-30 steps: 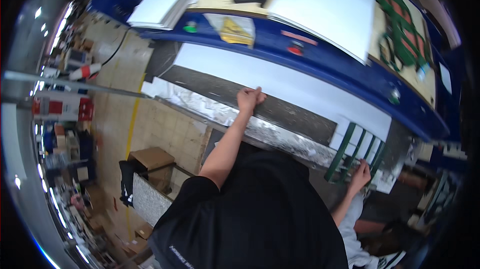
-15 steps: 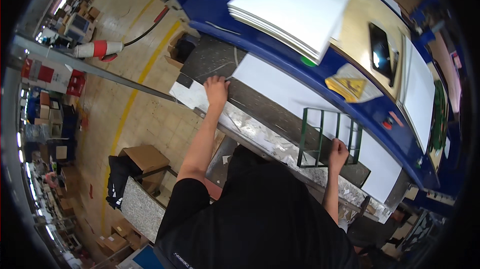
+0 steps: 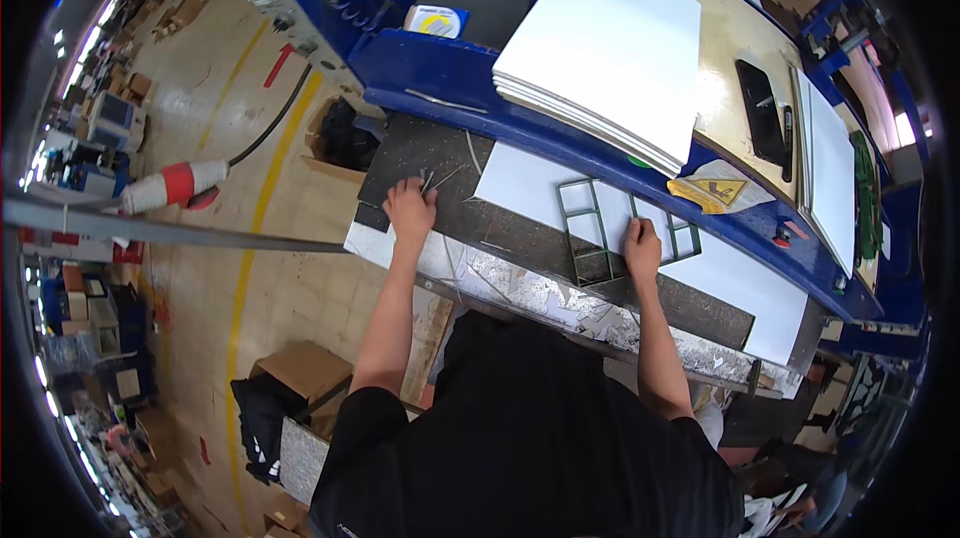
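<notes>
Green barred frame [image 3: 602,235], held at one bar in the closed fingers of the right hand [image 3: 643,248], over a long white sheet [image 3: 735,290] and the dark worktop [image 3: 510,220]. Off to the left on the same worktop, the left hand [image 3: 410,210], back upward, fingers bent beside thin loose strips [image 3: 452,178]; cannot tell whether grasping any. Farther back, a long blue beam [image 3: 430,88], then a thick stack of white sheets [image 3: 605,48] and, to its right, a black phone [image 3: 762,113].
</notes>
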`<act>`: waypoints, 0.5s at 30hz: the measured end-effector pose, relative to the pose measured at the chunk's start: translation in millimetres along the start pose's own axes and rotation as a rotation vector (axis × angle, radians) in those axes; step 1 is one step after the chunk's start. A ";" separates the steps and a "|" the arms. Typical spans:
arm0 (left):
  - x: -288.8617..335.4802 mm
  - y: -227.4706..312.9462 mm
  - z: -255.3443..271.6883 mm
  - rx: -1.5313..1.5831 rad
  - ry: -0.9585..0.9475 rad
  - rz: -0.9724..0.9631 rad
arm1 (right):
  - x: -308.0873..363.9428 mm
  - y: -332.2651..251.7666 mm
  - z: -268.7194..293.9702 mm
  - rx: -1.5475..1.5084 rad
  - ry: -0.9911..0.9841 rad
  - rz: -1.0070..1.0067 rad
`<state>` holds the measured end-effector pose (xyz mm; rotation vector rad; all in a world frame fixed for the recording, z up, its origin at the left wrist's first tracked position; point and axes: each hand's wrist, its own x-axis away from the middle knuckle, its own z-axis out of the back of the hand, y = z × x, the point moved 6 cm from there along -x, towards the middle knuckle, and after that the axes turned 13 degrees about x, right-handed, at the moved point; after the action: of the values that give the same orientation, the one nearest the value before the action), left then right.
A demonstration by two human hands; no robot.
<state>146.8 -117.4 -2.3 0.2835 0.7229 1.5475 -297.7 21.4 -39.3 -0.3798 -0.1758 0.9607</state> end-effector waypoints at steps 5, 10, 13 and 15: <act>78.5 41.5 -3.1 0.297 -0.109 -0.206 | 3.5 -12.9 7.0 0.107 -0.030 -0.025; 184.3 74.8 -54.3 0.592 -0.586 -0.059 | 0.5 -7.7 2.1 0.079 -0.067 -0.059; 206.8 82.6 -69.9 0.679 -0.780 -0.112 | -2.5 -11.3 -3.0 0.050 -0.058 -0.041; 197.6 74.6 -71.1 0.668 -0.721 0.087 | -3.1 -8.8 0.2 -0.012 -0.028 -0.030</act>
<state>20.1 56.5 -60.4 1.3067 0.6201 1.1103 -292.8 14.3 -35.6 -0.3740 -0.2119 0.9355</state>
